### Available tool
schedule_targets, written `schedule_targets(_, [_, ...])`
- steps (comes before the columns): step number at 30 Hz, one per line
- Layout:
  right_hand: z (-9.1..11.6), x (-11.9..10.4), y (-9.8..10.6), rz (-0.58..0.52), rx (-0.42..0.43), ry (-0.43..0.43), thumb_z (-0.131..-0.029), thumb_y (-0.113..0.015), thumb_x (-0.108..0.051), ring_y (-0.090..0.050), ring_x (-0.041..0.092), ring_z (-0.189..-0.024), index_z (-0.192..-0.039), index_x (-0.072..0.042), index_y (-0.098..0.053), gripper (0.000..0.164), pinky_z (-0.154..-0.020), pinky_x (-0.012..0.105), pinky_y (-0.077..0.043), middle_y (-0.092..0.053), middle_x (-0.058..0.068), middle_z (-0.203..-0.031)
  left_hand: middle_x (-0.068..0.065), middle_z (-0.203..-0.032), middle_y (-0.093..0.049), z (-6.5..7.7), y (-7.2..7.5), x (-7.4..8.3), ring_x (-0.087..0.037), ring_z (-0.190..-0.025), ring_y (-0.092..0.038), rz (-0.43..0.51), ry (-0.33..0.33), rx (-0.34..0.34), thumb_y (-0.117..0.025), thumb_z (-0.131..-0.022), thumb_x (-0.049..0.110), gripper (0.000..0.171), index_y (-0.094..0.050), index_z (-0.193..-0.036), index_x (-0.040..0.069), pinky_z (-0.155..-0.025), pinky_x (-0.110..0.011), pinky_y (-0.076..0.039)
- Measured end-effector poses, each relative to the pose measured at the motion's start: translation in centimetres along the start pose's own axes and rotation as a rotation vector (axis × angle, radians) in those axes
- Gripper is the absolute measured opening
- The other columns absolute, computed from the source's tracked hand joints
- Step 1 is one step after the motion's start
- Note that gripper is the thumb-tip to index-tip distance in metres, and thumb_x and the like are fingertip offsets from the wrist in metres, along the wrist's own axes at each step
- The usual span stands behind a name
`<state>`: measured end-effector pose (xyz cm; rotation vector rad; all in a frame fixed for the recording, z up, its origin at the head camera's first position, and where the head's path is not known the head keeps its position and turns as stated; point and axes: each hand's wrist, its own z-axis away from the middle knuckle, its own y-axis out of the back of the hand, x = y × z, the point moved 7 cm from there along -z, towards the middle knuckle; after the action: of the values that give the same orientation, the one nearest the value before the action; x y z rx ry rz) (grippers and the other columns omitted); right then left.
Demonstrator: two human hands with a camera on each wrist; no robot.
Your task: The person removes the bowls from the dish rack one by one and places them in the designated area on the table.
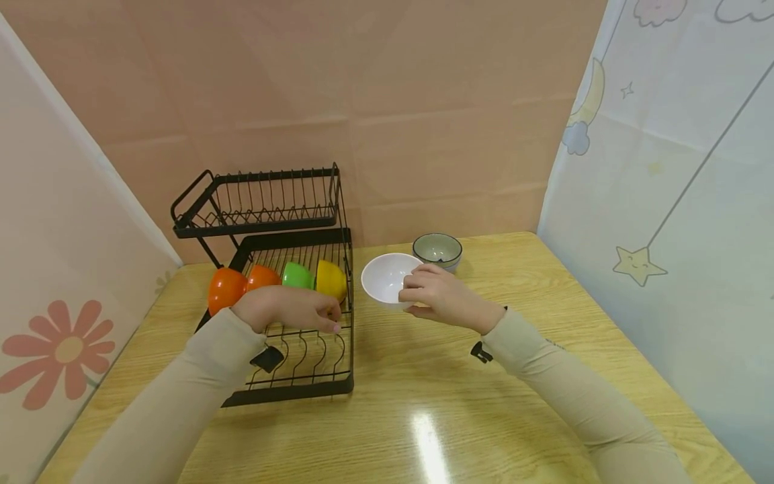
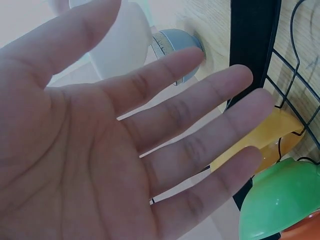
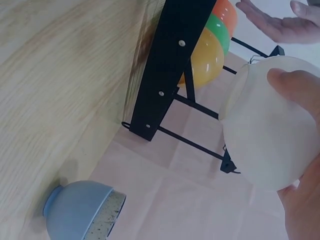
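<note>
My right hand [image 1: 440,296] pinches the rim of a white bowl [image 1: 382,277] and holds it above the table, to the right of the black dish rack [image 1: 314,388]. In the right wrist view the thumb presses on the white bowl's [image 3: 270,125] outer side. My left hand [image 1: 296,309] hovers over the rack's lower tier and holds nothing; the left wrist view shows its palm [image 2: 75,150] with fingers spread nearly straight. Behind it, a yellow bowl [image 1: 331,281], a green bowl [image 1: 296,275] and two orange bowls [image 1: 226,289] stand tilted in a row in the rack.
A grey-green bowl [image 1: 438,249] with a dark rim and bluish outside stands upright at the table's back, just behind the white bowl. The rack's upper tier [image 1: 260,218] rises above the bowls. Cloth walls border the wooden table [image 1: 484,417] at the back and both sides.
</note>
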<state>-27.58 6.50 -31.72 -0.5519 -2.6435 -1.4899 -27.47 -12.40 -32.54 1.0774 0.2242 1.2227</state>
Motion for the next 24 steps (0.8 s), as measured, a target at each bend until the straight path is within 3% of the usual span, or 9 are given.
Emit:
schedule_targets(10, [-0.5, 2.4, -1.0, 0.001, -0.024, -0.074, -0.075, -0.078, -0.016, -0.057, 0.018, -0.084, -0.088, -0.012, -0.059, 0.023, -0.087, 0.038, -0.044, -0.058, -0.002, -0.083, 0.001, -0.111, -0.056, 0.1, -0.1, 0.0, -0.018, -0.1, -0.051, -0.006, -0.002, 0.0, -0.054, -0.091, 0.042, 0.039, -0.055, -0.118, 0.014, -0.091, -0.044, -0.041])
schedule_targets(18, [-1.4, 5.2, -3.6, -0.04, -0.133, -0.232, -0.079, -0.074, -0.021, -0.056, 0.019, -0.088, -0.097, -0.015, -0.061, 0.023, -0.088, 0.041, -0.042, -0.061, -0.001, -0.093, 0.001, -0.11, -0.056, 0.0, -0.2, -0.3, -0.017, -0.099, -0.051, 0.005, -0.005, -0.002, -0.054, -0.091, 0.041, 0.04, -0.055, -0.118, 0.012, -0.091, -0.043, -0.041])
schedule_targets(24, [-1.7, 5.8, -6.3, -0.072, -0.204, -0.266, -0.08, -0.073, -0.021, -0.057, 0.019, -0.087, -0.097, -0.017, -0.06, 0.022, -0.085, 0.039, -0.042, -0.06, -0.002, -0.091, 0.001, -0.111, -0.056, 0.1, -0.3, -0.4, -0.018, -0.1, -0.051, 0.015, 0.009, -0.005, -0.054, -0.091, 0.042, 0.04, -0.054, -0.118, 0.013, -0.091, -0.045, -0.041])
